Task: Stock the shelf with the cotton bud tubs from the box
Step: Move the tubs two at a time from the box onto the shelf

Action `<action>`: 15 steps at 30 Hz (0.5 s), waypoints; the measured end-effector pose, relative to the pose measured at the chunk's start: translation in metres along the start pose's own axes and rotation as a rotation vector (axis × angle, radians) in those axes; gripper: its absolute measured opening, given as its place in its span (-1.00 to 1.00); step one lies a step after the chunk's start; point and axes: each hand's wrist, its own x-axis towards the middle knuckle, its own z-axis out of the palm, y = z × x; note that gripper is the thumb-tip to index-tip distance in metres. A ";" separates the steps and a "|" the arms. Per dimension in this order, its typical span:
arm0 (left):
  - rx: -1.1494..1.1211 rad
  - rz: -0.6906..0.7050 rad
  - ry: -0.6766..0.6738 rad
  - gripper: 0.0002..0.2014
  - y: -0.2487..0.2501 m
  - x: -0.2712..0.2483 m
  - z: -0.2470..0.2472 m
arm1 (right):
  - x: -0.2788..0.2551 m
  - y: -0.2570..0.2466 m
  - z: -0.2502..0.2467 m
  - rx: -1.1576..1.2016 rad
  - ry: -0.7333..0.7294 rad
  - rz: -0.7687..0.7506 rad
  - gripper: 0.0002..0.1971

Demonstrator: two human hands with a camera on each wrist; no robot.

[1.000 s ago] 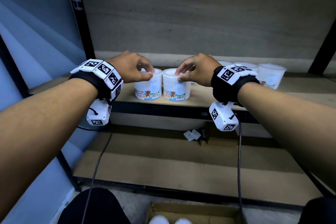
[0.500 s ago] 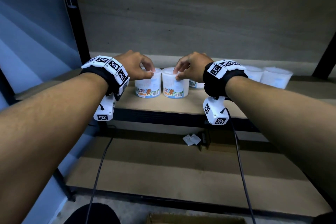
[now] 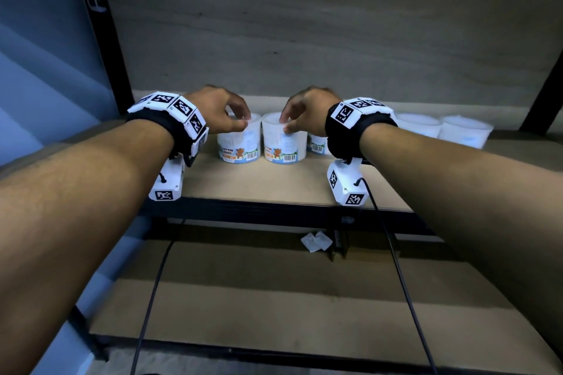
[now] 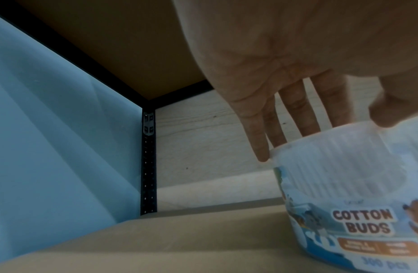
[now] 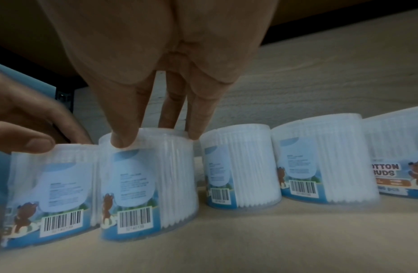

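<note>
Two cotton bud tubs stand side by side on the upper shelf board (image 3: 289, 183). My left hand (image 3: 242, 120) grips the left tub (image 3: 239, 146) by its lid rim, thumb in front and fingers behind. The left wrist view shows that tub (image 4: 357, 194) under the left hand (image 4: 320, 136). My right hand (image 3: 286, 124) grips the right tub (image 3: 285, 146) the same way. In the right wrist view the right hand (image 5: 156, 136) pinches the top of its tub (image 5: 145, 184), and the left tub (image 5: 51, 184) touches its side.
More tubs (image 5: 240, 166) (image 5: 320, 162) (image 5: 401, 166) stand in a row to the right, two of them far right (image 3: 419, 125) (image 3: 466, 131). A black post (image 3: 100, 24) and a blue wall bound the left. On the lower shelf (image 3: 274, 298) lies crumpled white paper (image 3: 315, 240).
Both hands have slid their tubs back from the shelf's front edge, still side by side. The view has lifted, and the box on the floor has left the picture.
</note>
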 end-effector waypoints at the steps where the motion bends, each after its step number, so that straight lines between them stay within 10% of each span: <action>1: 0.000 -0.005 0.001 -0.80 -0.001 0.002 0.000 | 0.002 0.000 0.000 -0.015 -0.001 -0.007 -0.82; 15: -0.010 -0.055 0.039 -0.83 -0.014 0.025 0.012 | 0.030 0.010 0.009 0.013 0.020 0.046 -0.84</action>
